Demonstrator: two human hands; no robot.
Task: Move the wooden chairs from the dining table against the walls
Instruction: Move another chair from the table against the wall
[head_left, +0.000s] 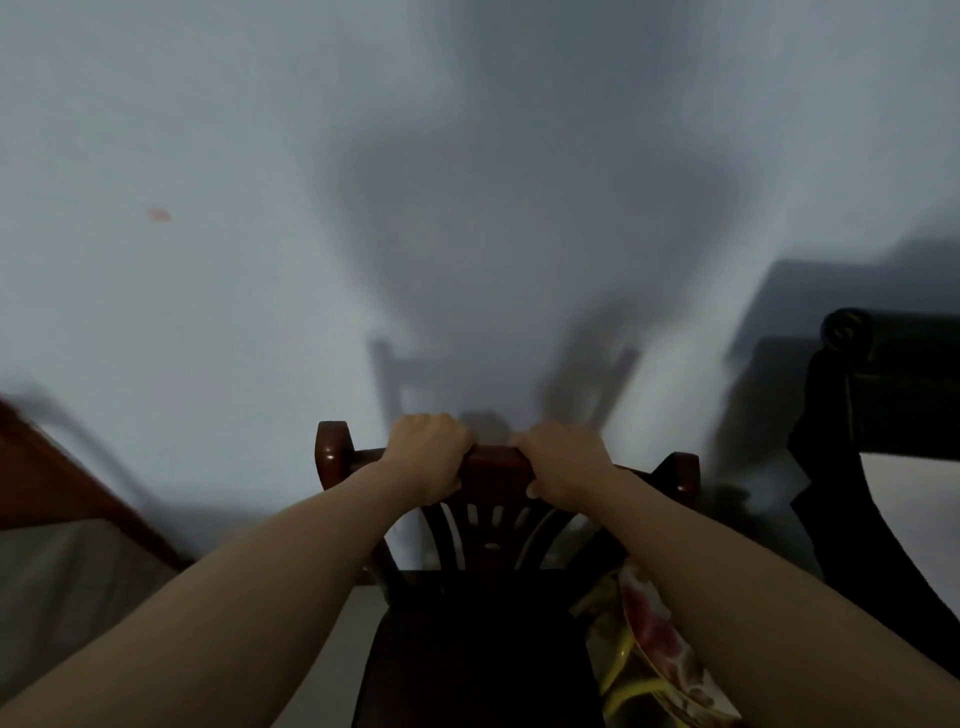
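A dark wooden chair (496, 465) with a slatted back stands right in front of me, its backrest toward a pale wall (234, 286). My left hand (427, 454) grips the top rail left of centre. My right hand (563, 465) grips the same rail right of centre. Below my arms the seat is dark and mostly in shadow. The chair's shadow falls on the wall just beyond the rail.
Another dark chair (883, 415) stands close on the right by the wall. A reddish wooden piece (78, 493) slants in at the left. A yellow flowered cloth (649, 639) hangs by my right forearm. Pale floor shows at lower left.
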